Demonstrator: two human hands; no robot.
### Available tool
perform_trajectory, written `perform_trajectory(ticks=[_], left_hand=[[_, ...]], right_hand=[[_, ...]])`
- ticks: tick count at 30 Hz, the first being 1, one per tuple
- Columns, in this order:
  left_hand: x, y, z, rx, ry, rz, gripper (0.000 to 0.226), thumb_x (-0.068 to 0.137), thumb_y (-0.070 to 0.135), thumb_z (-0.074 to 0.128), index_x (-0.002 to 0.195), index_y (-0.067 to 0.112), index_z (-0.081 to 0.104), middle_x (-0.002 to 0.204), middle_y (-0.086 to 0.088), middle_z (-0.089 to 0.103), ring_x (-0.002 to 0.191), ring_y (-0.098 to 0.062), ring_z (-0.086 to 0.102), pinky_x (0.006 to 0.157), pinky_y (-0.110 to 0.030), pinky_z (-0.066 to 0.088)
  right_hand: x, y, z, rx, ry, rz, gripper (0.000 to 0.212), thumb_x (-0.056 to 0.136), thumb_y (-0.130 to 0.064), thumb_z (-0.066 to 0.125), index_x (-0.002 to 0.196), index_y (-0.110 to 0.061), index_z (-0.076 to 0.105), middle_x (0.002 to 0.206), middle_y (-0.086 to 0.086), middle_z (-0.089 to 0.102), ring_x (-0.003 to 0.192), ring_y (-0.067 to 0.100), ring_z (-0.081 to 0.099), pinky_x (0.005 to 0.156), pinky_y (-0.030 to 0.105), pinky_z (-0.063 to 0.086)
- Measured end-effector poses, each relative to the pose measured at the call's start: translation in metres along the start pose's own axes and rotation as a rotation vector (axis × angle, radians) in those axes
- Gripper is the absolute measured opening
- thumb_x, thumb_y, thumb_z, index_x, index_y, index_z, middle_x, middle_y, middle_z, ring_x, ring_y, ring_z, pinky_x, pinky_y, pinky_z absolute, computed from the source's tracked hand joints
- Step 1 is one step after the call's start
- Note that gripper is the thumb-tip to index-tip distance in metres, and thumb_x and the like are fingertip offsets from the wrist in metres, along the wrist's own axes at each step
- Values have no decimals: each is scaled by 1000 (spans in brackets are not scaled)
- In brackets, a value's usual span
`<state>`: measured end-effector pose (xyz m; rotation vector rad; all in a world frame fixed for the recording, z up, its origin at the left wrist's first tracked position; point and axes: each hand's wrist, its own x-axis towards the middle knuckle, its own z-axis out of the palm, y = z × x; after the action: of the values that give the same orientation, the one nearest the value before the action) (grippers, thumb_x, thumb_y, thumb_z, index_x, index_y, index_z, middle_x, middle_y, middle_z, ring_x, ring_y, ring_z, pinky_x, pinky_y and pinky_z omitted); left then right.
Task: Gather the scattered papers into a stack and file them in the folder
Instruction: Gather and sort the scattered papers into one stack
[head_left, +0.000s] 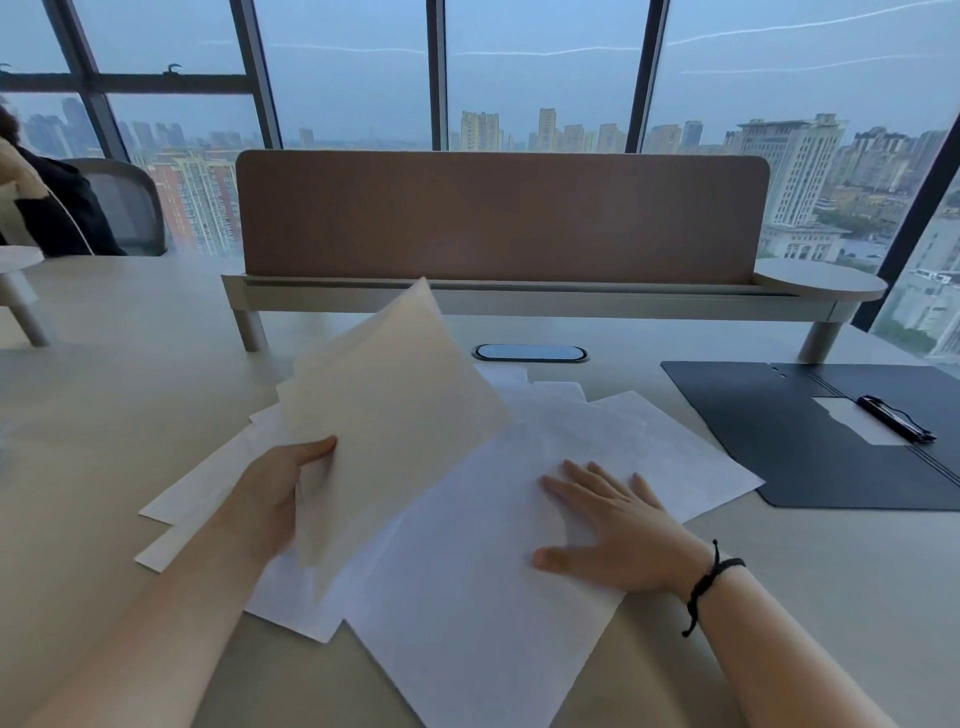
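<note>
Papers (519, 519) still spread over the table's (104, 415) near middle, folder (810, 447) open by the right edge. Left hand (270, 499) pinched shut on a few floppy sheets (395, 415); right hand (608, 530) flat, fingers spread, gripping nothing. Thin, slippery, best grabbed by edges.

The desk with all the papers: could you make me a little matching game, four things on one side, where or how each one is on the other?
Things:
1. left hand
2. right hand
3. folder
4. clip

States:
A. lies open on the desk, to the right
B. pressed flat on the white papers
C. holds lifted sheets tilted up
D. rests on the open dark cover

Pairs: 1-C, 2-B, 3-A, 4-D
</note>
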<state>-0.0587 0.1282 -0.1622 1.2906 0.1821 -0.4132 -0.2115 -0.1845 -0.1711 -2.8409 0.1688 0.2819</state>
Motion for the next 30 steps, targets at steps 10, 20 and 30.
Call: perform_trajectory(ticks=[10,20,30], left_hand=[[-22,-1,30,330,-9,146,22,93,11,64,108,-2,73,101,-22,75,86,-35,71,87,-47,56],[-9,6,-6,790,145,255,16,96,27,61,89,20,74,93,-3,74,86,-26,69,88,-41,53],[-21,-5,24,708,52,356,16,96,24,62,87,33,73,89,13,76,85,-12,71,72,-30,53]], right_hand=[[13,-3,1,5,324,55,87,78,-74,52,154,-40,28,166,-12,25,154,10,18,126,50,5],[1,8,-5,71,119,275,115,60,-98,38,156,-40,13,170,-9,4,157,20,-6,123,56,-2],[5,5,-8,570,605,370,97,73,-71,69,151,-23,38,152,6,47,137,25,47,110,42,41]])
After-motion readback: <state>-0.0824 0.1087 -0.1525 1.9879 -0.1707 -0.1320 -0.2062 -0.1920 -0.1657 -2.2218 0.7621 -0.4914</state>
